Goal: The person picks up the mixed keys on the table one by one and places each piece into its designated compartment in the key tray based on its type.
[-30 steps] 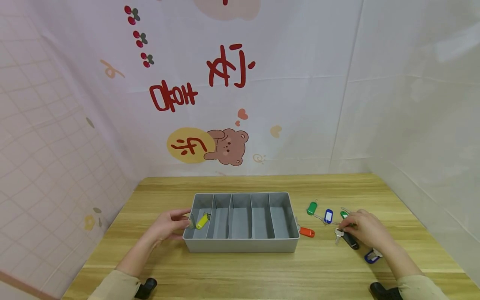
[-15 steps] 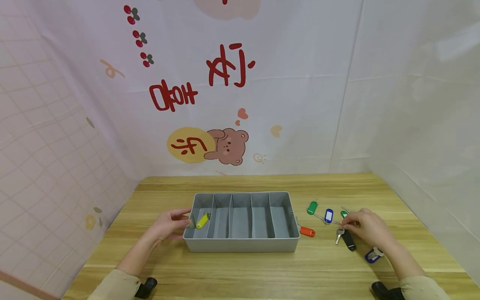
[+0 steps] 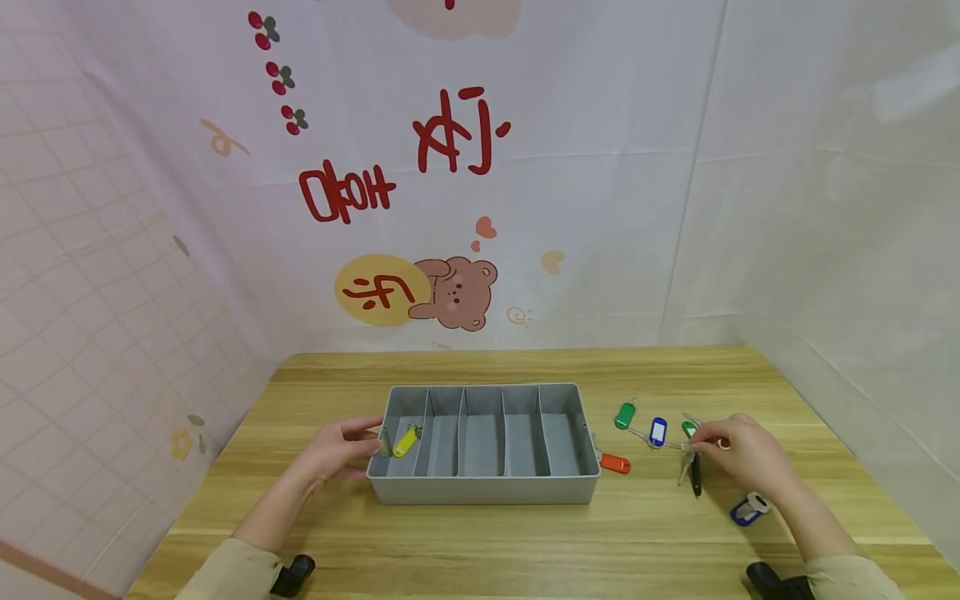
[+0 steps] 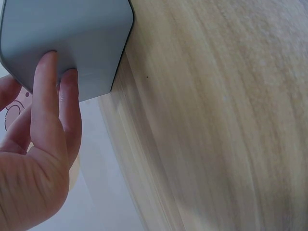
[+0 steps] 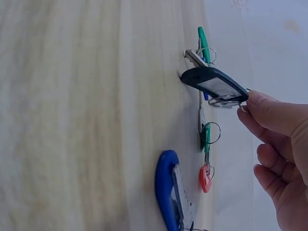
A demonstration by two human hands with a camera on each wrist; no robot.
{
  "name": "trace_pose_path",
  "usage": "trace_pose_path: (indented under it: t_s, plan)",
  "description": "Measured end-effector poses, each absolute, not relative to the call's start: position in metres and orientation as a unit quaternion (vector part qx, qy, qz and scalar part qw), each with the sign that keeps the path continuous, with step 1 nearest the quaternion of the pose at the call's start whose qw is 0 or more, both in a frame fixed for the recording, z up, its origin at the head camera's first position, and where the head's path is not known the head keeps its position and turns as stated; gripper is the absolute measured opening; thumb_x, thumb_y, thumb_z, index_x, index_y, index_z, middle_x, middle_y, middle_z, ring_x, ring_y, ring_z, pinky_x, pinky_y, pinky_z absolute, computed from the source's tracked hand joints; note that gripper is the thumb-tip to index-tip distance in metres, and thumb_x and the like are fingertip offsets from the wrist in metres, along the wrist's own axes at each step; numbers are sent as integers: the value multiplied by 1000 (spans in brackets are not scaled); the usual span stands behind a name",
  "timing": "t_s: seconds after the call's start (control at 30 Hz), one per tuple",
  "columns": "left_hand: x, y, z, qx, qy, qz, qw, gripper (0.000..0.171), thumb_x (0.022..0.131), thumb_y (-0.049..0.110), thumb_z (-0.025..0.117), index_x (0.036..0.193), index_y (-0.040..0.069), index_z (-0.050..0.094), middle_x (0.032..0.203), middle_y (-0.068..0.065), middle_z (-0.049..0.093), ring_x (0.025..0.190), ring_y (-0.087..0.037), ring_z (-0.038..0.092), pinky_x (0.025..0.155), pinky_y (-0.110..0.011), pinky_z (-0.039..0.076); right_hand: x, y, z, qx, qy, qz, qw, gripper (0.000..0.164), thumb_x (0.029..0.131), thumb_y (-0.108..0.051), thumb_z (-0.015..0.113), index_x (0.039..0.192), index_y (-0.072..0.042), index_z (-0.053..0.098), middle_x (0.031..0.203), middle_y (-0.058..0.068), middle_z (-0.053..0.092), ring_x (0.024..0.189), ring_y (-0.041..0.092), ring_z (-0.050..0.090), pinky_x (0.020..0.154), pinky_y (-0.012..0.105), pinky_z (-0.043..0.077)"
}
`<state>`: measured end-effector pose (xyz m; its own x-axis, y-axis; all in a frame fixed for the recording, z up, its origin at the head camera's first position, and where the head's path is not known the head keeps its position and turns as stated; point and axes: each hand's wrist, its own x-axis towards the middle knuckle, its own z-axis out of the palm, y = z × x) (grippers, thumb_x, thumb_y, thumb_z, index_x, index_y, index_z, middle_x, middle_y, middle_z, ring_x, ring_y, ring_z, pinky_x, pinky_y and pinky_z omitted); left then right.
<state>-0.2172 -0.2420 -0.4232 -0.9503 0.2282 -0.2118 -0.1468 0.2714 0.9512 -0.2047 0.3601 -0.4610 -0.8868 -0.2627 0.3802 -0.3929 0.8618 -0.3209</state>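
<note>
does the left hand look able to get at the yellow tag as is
Probably yes: the yellow tag lies in the end compartment of the tray, beside the left hand, with nothing over it. The hand holds that end, though, so may need to let go first.

In the head view we note bright, even light and pale glare on the right wall; in both wrist views, soft shadows on the tabletop.

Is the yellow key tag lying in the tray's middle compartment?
No, the yellow key tag lies in the gray tray's leftmost compartment, nearest the left hand.
</note>
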Motion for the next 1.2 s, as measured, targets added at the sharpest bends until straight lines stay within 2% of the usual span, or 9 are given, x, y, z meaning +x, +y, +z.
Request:
trace_pose_path:
  t_s: [0.7, 1.0, 1.2]
  plan:
    - [-217, -242, -422, 36, 787, 596, 153, 58, 94, 4, 64, 145, -10, 40, 121, -31, 56, 95, -30, 65, 75, -47, 59, -205, 358, -449, 148, -951, 209, 172, 5, 86, -16, 78, 82, -18, 77, 80, -16, 62, 73, 6, 46, 62, 27, 42]
    - [-216, -242, -422, 29, 790, 595, 148, 58, 93, 3, 65, 145, -9, 42, 120, -29, 58, 96, -31, 65, 74, -47, 60, -205, 352, -444, 165, -940, 210, 213, 13, 80, -10, 81, 80, -22, 76, 77, -17, 61, 72, 7, 47, 60, 26, 42]
    - [-217, -241, -423, 25, 790, 595, 145, 57, 93, 4, 66, 144, -9, 43, 118, -26, 59, 96, -31, 65, 73, -46, 60, -204, 343, -435, 160, -936, 221, 222, 11, 81, -9, 81, 84, -19, 77, 83, -11, 66, 75, 9, 50, 60, 28, 46]
